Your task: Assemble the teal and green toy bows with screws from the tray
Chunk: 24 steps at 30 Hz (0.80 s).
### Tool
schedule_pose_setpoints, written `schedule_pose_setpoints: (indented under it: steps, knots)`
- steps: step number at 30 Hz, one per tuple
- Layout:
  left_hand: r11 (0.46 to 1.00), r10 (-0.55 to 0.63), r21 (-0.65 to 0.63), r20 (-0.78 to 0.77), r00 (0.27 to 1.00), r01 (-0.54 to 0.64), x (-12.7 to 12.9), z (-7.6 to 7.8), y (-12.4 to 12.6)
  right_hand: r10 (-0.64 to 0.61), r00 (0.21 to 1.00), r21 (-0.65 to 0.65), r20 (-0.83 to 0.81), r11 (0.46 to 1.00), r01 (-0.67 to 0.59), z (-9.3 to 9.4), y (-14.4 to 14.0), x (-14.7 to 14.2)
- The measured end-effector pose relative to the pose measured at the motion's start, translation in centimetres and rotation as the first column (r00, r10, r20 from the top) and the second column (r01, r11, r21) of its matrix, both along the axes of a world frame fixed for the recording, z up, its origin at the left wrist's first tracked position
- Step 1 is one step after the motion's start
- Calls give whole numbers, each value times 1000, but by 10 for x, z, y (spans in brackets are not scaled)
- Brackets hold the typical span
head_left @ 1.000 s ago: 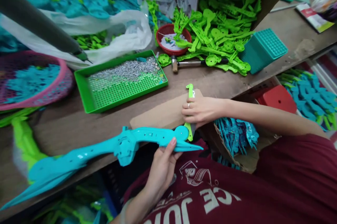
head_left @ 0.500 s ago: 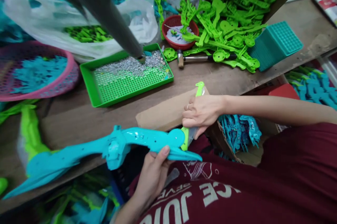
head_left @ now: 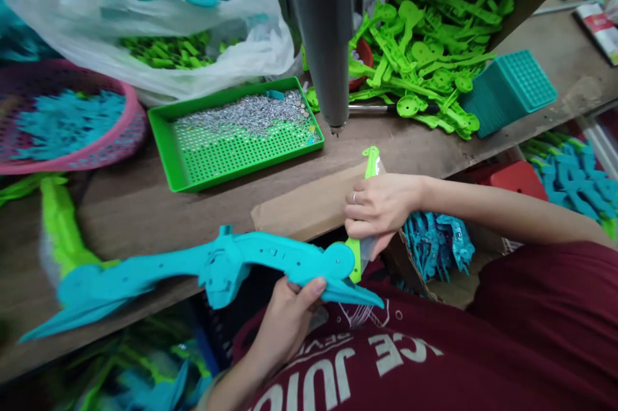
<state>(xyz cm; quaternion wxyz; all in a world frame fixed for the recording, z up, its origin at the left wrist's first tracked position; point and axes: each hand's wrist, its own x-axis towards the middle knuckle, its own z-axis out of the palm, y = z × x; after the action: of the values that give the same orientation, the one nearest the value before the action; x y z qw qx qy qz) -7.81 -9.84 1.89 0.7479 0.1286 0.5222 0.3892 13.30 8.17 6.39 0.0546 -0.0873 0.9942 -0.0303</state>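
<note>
A long blue plastic body, shaped like a toy bow, lies across the front of the bench with green end pieces at both ends. My left hand grips its blue lower edge right of the middle, thumb on top. The fingers of my right hand are wrapped round the right-hand green end piece, whose tip sticks out above the fist. On the far side, the left green end piece rests over the bench. A grey hanging screwdriver points down, above and left of my right hand, touching neither hand.
A green perforated tray holds many small screws. Around it are a pink basket of blue parts, a white bag, piled green parts and teal stacked trays. Cardboard lies on the wooden bench.
The hanging screwdriver has swung to the right, from over the screw tray to beside it. Both hands and the held blue piece have shifted slightly right, with the grips unchanged.
</note>
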Motion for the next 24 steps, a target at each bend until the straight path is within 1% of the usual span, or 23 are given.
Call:
schedule_pose_setpoints:
  steps: [3, 7, 10, 11, 12, 13, 15, 17, 19, 21, 24]
  knots:
    - [999, 33, -13, 3, 999, -33, -2, 6, 7, -164, 986, 5, 13, 986, 164, -2, -12, 0]
    - [999, 46, 0, -18, 999, -46, -5, 10, 10, -257, 966, 48, -29, 965, 258, 4, -34, 4]
    - [1000, 30, 2, -26, 999, -30, -8, 11, 6, -327, 941, 64, -90, 941, 333, 9, -42, 6]
    - [1000, 19, 7, -28, 999, -18, -9, 11, 5, -319, 941, 67, -116, 942, 328, 10, -40, 6]
    - [1000, -2, 12, -28, 1000, 2, -10, 10, 3, -286, 948, 72, -141, 952, 298, 10, -37, 6]
    - [999, -31, 13, -25, 999, 31, -11, 10, 1, -224, 961, 77, -164, 968, 239, 9, -32, 5]
    - [997, -76, 13, -20, 997, 77, -12, 6, -2, -56, 980, 88, -192, 993, 74, 6, -18, 2]
    - [996, -84, 8, -20, 996, 84, -14, 0, -6, 59, 979, 102, -195, 994, -39, 3, -5, -2]
    - [999, -44, 6, -38, 998, 45, -18, -8, -11, 79, 980, 110, -181, 992, -60, 2, 3, -8]
    - [1000, 7, 5, -53, 999, -7, -23, -15, -16, 58, 986, 101, -158, 994, -42, 4, 3, -12]
    - [997, 71, 20, -53, 996, -70, -30, -16, -21, -8, 993, 52, -114, 999, 14, 10, -4, -14]
